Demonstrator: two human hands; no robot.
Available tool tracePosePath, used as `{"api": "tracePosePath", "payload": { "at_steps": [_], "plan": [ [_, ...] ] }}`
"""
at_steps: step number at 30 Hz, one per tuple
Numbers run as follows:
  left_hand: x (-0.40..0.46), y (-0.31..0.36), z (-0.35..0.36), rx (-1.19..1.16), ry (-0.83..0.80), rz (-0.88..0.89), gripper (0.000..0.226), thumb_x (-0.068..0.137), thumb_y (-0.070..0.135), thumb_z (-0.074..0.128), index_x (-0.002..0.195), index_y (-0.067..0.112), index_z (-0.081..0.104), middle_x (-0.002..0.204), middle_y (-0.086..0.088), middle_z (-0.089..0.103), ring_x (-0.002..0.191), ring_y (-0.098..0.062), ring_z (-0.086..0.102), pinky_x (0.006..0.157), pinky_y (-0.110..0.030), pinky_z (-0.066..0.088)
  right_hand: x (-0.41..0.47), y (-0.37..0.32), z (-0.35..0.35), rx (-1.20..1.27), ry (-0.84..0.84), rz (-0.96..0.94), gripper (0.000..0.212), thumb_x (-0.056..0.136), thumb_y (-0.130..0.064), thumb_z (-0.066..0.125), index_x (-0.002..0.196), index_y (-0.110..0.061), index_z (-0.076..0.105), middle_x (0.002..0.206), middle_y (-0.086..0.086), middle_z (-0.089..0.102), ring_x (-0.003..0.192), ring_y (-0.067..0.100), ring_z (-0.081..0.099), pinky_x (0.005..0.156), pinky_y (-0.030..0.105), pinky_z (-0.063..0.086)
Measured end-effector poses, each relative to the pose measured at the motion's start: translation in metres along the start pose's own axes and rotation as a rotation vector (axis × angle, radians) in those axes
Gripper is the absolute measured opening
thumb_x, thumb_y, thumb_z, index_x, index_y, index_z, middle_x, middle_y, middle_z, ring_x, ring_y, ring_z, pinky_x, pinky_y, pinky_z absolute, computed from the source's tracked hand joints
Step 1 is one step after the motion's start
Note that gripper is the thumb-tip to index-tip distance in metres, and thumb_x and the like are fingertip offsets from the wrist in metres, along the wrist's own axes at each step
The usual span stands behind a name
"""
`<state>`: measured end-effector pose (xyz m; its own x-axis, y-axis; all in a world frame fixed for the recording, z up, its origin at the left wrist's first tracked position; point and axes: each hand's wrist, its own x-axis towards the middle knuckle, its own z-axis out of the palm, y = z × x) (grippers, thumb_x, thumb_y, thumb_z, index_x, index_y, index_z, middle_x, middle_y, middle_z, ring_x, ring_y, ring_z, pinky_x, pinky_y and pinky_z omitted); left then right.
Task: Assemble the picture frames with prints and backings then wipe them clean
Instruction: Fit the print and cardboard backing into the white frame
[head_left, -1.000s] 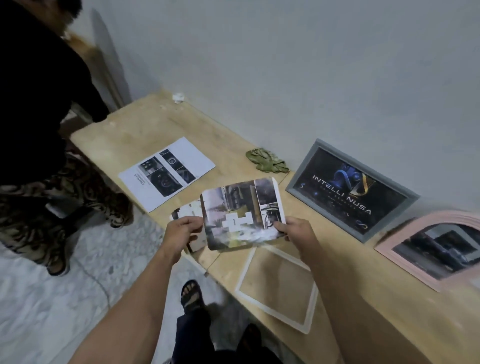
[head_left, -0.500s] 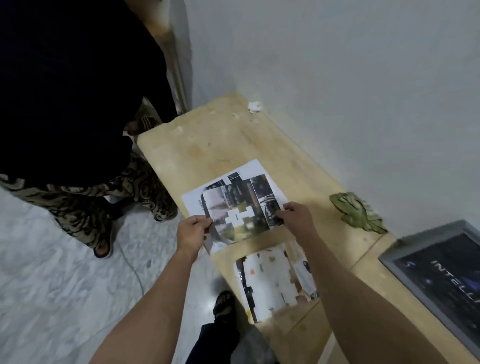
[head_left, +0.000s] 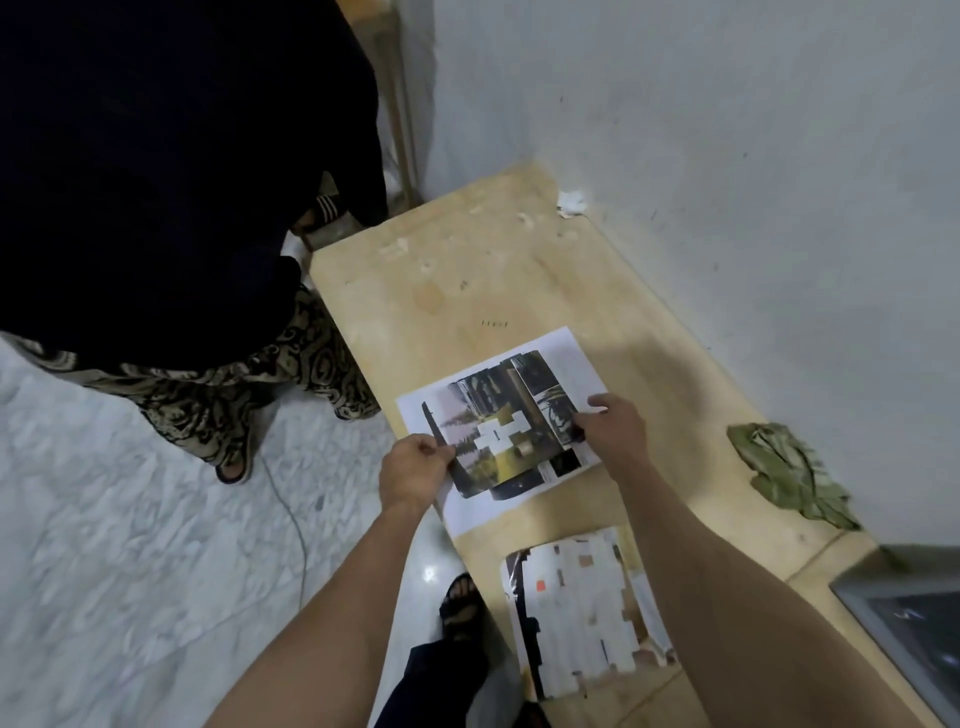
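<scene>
Three prints on tabletop (head_left: 519, 270): collage print (head_left: 498, 431) pinched by left hand (head_left: 413, 470) and right hand (head_left: 615, 428) over white sheet (head_left: 563, 351). Third print (head_left: 584, 610) near front edge; green cloth (head_left: 784, 475), one grey frame (head_left: 904, 618) right. Bare wood beyond.

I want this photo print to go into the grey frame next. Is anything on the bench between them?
Yes. The right forearm crosses that stretch of the wooden bench, and the pale patchy print lies flat between the glossy photo print and the grey frame. The crumpled green cloth sits beside the path, by the wall.
</scene>
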<state>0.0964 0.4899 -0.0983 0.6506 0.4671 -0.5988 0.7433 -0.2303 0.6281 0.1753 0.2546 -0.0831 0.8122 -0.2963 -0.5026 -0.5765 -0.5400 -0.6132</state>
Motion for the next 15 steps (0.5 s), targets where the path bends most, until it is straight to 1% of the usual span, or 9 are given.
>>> {"api": "tracePosePath", "payload": {
  "at_steps": [2,4,5,7,9,10,12,14,15],
  "plan": [
    [-0.011,0.001,-0.002,0.221,0.067,0.057,0.02,0.087,0.038,0.067,0.099,0.022,0.068,0.096,0.003,0.071,0.093,-0.022,0.067,0.075,-0.029,0.049,-0.003,0.007,-0.003,-0.008,0.01,0.0,0.045,0.08,-0.015,0.065,0.124,-0.012,0.062,0.122,0.01,0.063,0.108,0.027,0.061,0.09,0.031,0.046],
    [-0.026,-0.001,-0.001,0.317,0.114,0.108,0.025,0.09,0.039,0.063,0.109,0.024,0.065,0.101,0.0,0.07,0.096,-0.025,0.065,0.074,-0.029,0.047,-0.013,0.02,-0.014,-0.063,0.007,-0.026,0.042,0.082,-0.015,0.064,0.124,-0.01,0.062,0.122,0.012,0.064,0.107,0.028,0.062,0.087,0.029,0.045],
    [-0.033,-0.003,0.001,0.337,0.114,0.108,0.022,0.091,0.037,0.061,0.107,0.024,0.065,0.1,0.0,0.069,0.094,-0.025,0.065,0.073,-0.03,0.048,-0.019,0.028,-0.019,-0.096,0.002,-0.035,0.04,0.083,-0.014,0.064,0.123,-0.01,0.062,0.122,0.012,0.064,0.108,0.027,0.061,0.088,0.029,0.045],
    [-0.049,-0.01,0.006,0.373,0.067,0.088,0.013,0.09,0.036,0.061,0.094,0.025,0.066,0.094,0.001,0.069,0.087,-0.023,0.063,0.071,-0.029,0.049,-0.035,0.049,-0.032,-0.154,0.01,-0.038,0.034,0.084,-0.011,0.059,0.118,-0.008,0.064,0.121,0.011,0.064,0.11,0.028,0.06,0.088,0.029,0.044],
    [-0.072,-0.02,0.016,0.374,0.01,0.055,0.011,0.088,0.037,0.063,0.085,0.026,0.066,0.087,0.005,0.067,0.084,-0.021,0.063,0.069,-0.029,0.048,-0.051,0.073,-0.049,-0.183,0.029,-0.009,0.027,0.084,-0.008,0.055,0.109,-0.004,0.065,0.112,0.013,0.066,0.101,0.029,0.061,0.082,0.033,0.048],
    [-0.084,-0.027,0.021,0.362,-0.008,0.028,0.011,0.086,0.037,0.064,0.084,0.026,0.065,0.085,0.007,0.066,0.083,-0.019,0.062,0.068,-0.028,0.046,-0.058,0.086,-0.055,-0.196,0.037,0.015,0.025,0.083,-0.007,0.054,0.106,-0.004,0.064,0.107,0.013,0.065,0.095,0.029,0.06,0.078,0.035,0.049],
    [-0.112,-0.045,0.033,0.315,-0.023,-0.025,0.012,0.084,0.036,0.066,0.085,0.025,0.061,0.083,0.008,0.064,0.08,-0.017,0.061,0.066,-0.028,0.043,-0.072,0.113,-0.068,-0.245,0.036,0.045,0.022,0.083,-0.008,0.052,0.102,-0.009,0.062,0.1,0.008,0.063,0.087,0.026,0.058,0.07,0.034,0.047],
    [-0.139,-0.064,0.045,0.248,-0.027,-0.072,0.018,0.083,0.035,0.068,0.088,0.019,0.059,0.083,0.004,0.064,0.076,-0.016,0.059,0.064,-0.029,0.043,-0.084,0.137,-0.078,-0.303,0.038,0.053,0.007,0.083,-0.008,0.05,0.086,-0.01,0.056,0.088,0.005,0.061,0.078,0.024,0.057,0.062,0.031,0.044],
    [-0.149,-0.073,0.05,0.197,-0.039,-0.106,0.02,0.082,0.033,0.069,0.09,0.017,0.058,0.083,0.001,0.064,0.074,-0.017,0.059,0.063,-0.029,0.044,-0.088,0.145,-0.078,-0.327,0.037,0.047,0.006,0.084,-0.008,0.049,0.081,-0.008,0.054,0.082,0.005,0.06,0.074,0.024,0.056,0.061,0.031,0.044]
  ]
}}
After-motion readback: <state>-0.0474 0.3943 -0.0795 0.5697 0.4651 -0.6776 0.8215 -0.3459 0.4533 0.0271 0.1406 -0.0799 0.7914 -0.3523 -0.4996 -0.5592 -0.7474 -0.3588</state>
